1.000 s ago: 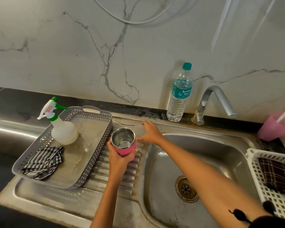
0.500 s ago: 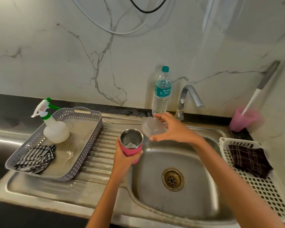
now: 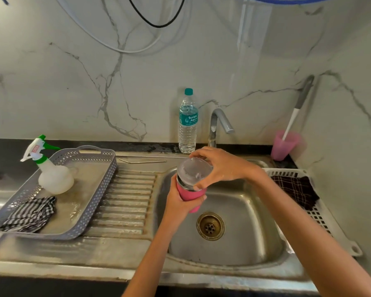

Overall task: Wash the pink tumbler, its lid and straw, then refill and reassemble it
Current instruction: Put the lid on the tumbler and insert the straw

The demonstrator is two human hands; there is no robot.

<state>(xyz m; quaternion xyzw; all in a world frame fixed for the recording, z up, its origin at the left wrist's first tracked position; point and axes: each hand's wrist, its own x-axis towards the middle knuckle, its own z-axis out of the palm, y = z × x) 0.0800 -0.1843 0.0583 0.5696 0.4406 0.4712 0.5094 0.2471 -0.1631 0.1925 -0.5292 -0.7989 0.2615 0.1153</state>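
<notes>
Over the sink (image 3: 255, 221), the left hand (image 3: 178, 202) grips the tumbler (image 3: 191, 192) while the right hand (image 3: 221, 168) holds the lid (image 3: 192, 171) tilted on its rim. Pressed crooked, the lid may jam or slip from wet fingers. The straw (image 3: 141, 161) lies behind the drainboard.

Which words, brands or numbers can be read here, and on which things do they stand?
"Suriya Aqua": on the teal label of the water bottle.
Smaller print under that name: too small to read.
Red and white sticker on the spray bottle: too blurred to read.
No other text shows.
</notes>
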